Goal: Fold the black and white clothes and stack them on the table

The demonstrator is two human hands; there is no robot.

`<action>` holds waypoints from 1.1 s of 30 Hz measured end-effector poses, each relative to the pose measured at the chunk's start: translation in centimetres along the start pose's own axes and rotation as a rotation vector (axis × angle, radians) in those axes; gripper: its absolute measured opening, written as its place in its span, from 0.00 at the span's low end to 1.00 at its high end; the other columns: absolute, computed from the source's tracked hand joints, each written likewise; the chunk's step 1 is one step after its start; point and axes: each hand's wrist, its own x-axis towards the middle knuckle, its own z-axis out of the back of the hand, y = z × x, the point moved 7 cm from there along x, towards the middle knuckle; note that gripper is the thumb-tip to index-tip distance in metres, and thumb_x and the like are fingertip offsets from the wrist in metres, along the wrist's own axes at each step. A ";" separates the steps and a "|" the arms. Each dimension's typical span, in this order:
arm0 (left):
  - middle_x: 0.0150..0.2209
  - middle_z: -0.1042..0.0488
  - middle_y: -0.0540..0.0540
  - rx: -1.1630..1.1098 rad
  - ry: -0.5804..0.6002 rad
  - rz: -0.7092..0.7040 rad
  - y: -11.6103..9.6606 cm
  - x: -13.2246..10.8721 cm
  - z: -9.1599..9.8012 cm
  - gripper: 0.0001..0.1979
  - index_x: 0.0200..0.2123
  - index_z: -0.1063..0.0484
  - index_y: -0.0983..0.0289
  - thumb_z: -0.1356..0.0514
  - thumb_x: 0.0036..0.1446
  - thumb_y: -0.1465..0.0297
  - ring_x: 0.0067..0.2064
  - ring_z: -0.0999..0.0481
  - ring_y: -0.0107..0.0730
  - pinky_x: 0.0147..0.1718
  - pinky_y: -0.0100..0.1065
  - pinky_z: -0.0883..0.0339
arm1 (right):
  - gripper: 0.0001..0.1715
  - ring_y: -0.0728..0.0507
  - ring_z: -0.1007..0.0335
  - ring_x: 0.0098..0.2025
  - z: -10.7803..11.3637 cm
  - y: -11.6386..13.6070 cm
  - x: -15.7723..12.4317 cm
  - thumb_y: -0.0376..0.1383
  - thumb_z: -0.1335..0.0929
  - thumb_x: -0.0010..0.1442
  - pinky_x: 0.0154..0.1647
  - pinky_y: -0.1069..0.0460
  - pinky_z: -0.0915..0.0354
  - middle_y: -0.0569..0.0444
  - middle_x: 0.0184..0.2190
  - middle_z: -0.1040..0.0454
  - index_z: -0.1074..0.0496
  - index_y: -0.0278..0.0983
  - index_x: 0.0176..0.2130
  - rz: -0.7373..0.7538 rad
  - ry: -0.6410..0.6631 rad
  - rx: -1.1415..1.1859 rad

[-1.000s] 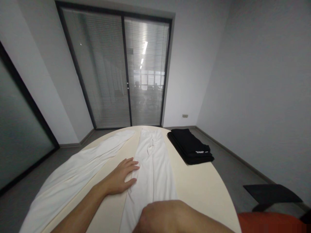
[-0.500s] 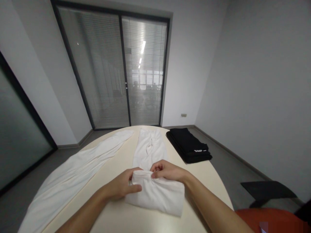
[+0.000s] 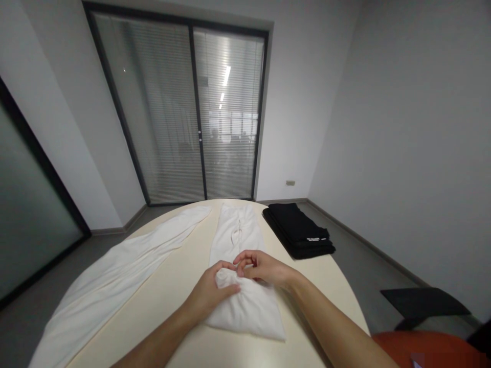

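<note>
White pants [image 3: 245, 314], folded lengthwise, lie on the round table in front of me. Their near part is turned up over itself, and the far part, with a loop like a drawstring, stretches flat toward the far edge. My left hand [image 3: 210, 291] grips the left end of the upper fold, thumb on top and fingers behind. Close beside it, my right hand [image 3: 261, 268] pinches the same fold near its middle. The cloth is bunched and wrinkled between the two hands. Some fingertips are hidden behind the fabric.
On the cream table [image 3: 176, 291], a second long white garment [image 3: 111, 276] lies spread at the left. Folded black clothes [image 3: 299, 230] are stacked at the right. A red chair seat [image 3: 422, 347] and a black armrest [image 3: 425, 301] stand at the lower right.
My left hand has moved right along the fold, closer to my right hand. The upper fold of the white pants is now drawn narrower and more bunched.
</note>
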 end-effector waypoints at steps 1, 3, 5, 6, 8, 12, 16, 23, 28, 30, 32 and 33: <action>0.35 0.23 0.51 -0.013 -0.013 -0.006 -0.1 -0.1 -0.1 0.22 0.44 0.29 0.63 0.32 0.46 0.63 0.36 0.27 0.35 0.37 0.32 0.37 | 0.26 0.56 0.44 0.23 -0.1 0.2 -0.1 0.43 0.23 0.49 0.21 0.58 0.53 0.60 0.29 0.29 0.28 0.33 0.45 0.007 0.010 0.000; 0.32 0.25 0.49 -0.025 -0.041 -0.016 -0.2 -0.1 0.0 0.19 0.41 0.29 0.63 0.33 0.47 0.62 0.34 0.28 0.34 0.35 0.31 0.38 | 0.28 0.56 0.46 0.23 0.1 0.5 -0.3 0.46 0.25 0.52 0.21 0.57 0.53 0.61 0.28 0.32 0.28 0.34 0.47 0.006 0.016 -0.008; 0.30 0.27 0.48 -0.007 -0.072 -0.022 -0.3 -0.1 0.2 0.17 0.40 0.30 0.63 0.34 0.48 0.62 0.32 0.30 0.33 0.33 0.31 0.39 | 0.30 0.55 0.44 0.25 0.7 0.7 -0.7 0.49 0.26 0.54 0.24 0.57 0.50 0.59 0.31 0.32 0.29 0.35 0.50 -0.002 0.004 -0.048; 0.29 0.28 0.47 0.012 -0.093 -0.024 -0.3 -0.1 0.4 0.17 0.40 0.30 0.63 0.34 0.48 0.62 0.31 0.31 0.33 0.33 0.31 0.40 | 0.31 0.54 0.42 0.27 1.1 0.8 -1.0 0.49 0.26 0.54 0.26 0.57 0.47 0.58 0.33 0.32 0.30 0.35 0.51 -0.012 0.002 -0.091; 0.28 0.30 0.46 0.039 -0.123 -0.032 -0.5 0.0 0.8 0.15 0.39 0.30 0.63 0.35 0.49 0.62 0.30 0.32 0.32 0.32 0.30 0.41 | 0.32 0.52 0.39 0.31 1.8 0.8 -1.5 0.50 0.26 0.54 0.32 0.56 0.43 0.56 0.35 0.31 0.29 0.35 0.51 -0.042 0.024 -0.225; 0.28 0.31 0.46 0.035 -0.135 -0.026 -0.6 0.0 0.9 0.15 0.39 0.31 0.62 0.36 0.50 0.62 0.30 0.32 0.32 0.31 0.30 0.41 | 0.29 0.50 0.39 0.33 1.7 0.7 -2.3 0.51 0.25 0.52 0.34 0.55 0.43 0.57 0.32 0.31 0.26 0.33 0.46 -0.086 0.128 -0.441; 0.29 0.29 0.48 0.069 -0.103 0.003 -0.3 -0.1 0.7 0.15 0.40 0.31 0.62 0.37 0.51 0.62 0.32 0.30 0.34 0.33 0.31 0.39 | 0.25 0.51 0.42 0.30 0.3 0.9 -1.9 0.53 0.28 0.56 0.29 0.56 0.46 0.59 0.28 0.34 0.27 0.33 0.38 -0.010 0.156 -0.480; 0.45 0.25 0.54 0.189 -0.041 -0.010 -0.4 0.1 2.3 0.20 0.48 0.30 0.62 0.38 0.51 0.66 0.44 0.27 0.40 0.45 0.35 0.36 | 0.20 0.51 0.41 0.31 0.2 0.0 -0.9 0.50 0.32 0.61 0.29 0.57 0.44 0.58 0.31 0.34 0.30 0.35 0.40 0.041 0.090 -0.527; 0.43 0.24 0.52 0.184 0.319 0.055 -0.5 -0.6 2.4 0.16 0.46 0.27 0.62 0.38 0.52 0.67 0.43 0.27 0.37 0.42 0.32 0.36 | 0.19 0.52 0.41 0.30 -1.1 -1.1 -1.6 0.49 0.31 0.60 0.28 0.58 0.43 0.59 0.31 0.34 0.31 0.36 0.40 -0.104 0.264 -0.544; 0.40 0.24 0.51 0.163 0.492 0.117 -0.4 -1.5 2.0 0.18 0.46 0.27 0.62 0.35 0.50 0.66 0.39 0.27 0.34 0.36 0.29 0.37 | 0.19 0.52 0.40 0.29 -2.3 -1.5 -2.2 0.49 0.30 0.59 0.28 0.59 0.42 0.59 0.31 0.34 0.32 0.37 0.40 -0.175 0.385 -0.518; 0.37 0.24 0.49 0.124 0.621 0.178 -0.3 -2.3 1.6 0.21 0.45 0.27 0.61 0.31 0.46 0.65 0.36 0.28 0.31 0.33 0.27 0.38 | 0.21 0.52 0.38 0.29 -3.9 -1.7 -2.8 0.51 0.30 0.58 0.28 0.60 0.40 0.59 0.30 0.33 0.33 0.37 0.38 -0.227 0.507 -0.457; 0.35 0.24 0.48 0.108 0.678 0.208 -0.2 -2.7 1.4 0.23 0.44 0.26 0.61 0.29 0.43 0.64 0.34 0.28 0.30 0.31 0.26 0.38 | 0.22 0.52 0.37 0.28 -4.7 -1.8 -3.1 0.51 0.29 0.56 0.28 0.60 0.39 0.59 0.30 0.32 0.33 0.37 0.37 -0.251 0.559 -0.423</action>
